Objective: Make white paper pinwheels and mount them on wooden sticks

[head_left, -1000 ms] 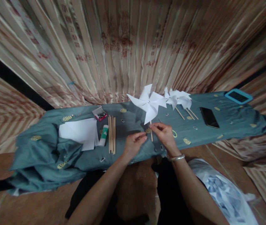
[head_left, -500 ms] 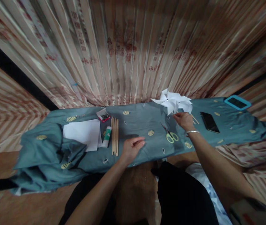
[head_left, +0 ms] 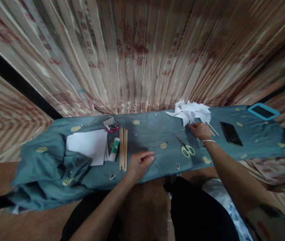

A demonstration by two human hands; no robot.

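Two white paper pinwheels (head_left: 191,112), overlapping, are at the back right of the cloth-covered table. My right hand (head_left: 200,130), with a bangle at the wrist, is closed at the front edge of the nearer pinwheel; its stick is hidden by the fingers. Thin wooden sticks (head_left: 213,129) show just right of that hand. My left hand (head_left: 140,164) hovers over the front middle of the cloth, holding nothing, fingers stretched out and thumb slightly apart. Scissors with pale green handles (head_left: 186,149) lie between the hands.
Left of my left hand lie a row of wooden sticks (head_left: 123,149), a glue stick (head_left: 114,150), a small open box of pins (head_left: 111,125) and white paper sheets (head_left: 87,144). A phone (head_left: 231,133) and a blue-framed device (head_left: 263,111) lie at the right. A curtain (head_left: 137,60) hangs behind.
My right hand has lowered a pinwheel, which now lies flatter over the other one. My left hand stays in nearly the same place. The view has shifted slightly.
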